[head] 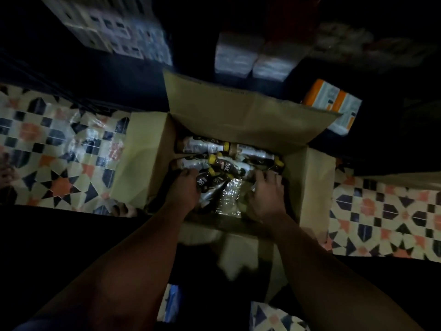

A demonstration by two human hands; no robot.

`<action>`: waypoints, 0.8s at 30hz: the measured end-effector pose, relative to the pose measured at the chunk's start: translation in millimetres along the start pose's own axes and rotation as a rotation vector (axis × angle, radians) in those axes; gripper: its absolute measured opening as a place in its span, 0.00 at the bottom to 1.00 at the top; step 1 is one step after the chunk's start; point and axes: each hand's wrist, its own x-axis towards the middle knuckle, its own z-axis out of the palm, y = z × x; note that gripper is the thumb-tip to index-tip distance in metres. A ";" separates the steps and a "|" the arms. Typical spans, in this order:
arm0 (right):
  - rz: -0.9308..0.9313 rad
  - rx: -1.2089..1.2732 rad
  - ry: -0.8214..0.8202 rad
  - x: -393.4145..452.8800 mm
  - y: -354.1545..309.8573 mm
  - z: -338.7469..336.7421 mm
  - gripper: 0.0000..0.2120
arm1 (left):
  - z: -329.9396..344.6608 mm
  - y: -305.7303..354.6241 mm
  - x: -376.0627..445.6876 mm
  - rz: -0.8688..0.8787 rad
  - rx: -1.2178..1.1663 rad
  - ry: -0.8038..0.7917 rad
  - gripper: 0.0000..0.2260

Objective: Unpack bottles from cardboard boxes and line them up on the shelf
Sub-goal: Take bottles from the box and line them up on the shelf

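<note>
Both hands reach into the open cardboard box (238,111) of yellow-capped bottles (202,146). The left hand (185,189) grips one dark bottle (210,187); the right hand (266,194) lies spread on crinkled plastic wrap (230,197). Labels too blurred to read

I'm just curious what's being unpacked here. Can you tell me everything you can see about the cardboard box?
The cardboard box is plain brown, sitting on a patterned tiled floor with all its flaps folded open. Inside, dark bottles with yellow caps and pale labels lie on their sides in a loose jumble, beside crinkled clear plastic wrap. Both hands reach in: the left hand touches a bottle, the right hand rests near the wrap.
</note>
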 end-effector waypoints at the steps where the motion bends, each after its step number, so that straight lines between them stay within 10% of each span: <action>1: 0.004 -0.024 0.004 4.5 0.3 3.2 0.32 | 4.7 -2.1 4.9 0.007 0.003 0.018 0.22; 24: -0.390 -0.208 0.038 60.8 -31.9 48.5 0.37 | 29.3 -4.8 42.3 0.052 -0.026 0.015 0.16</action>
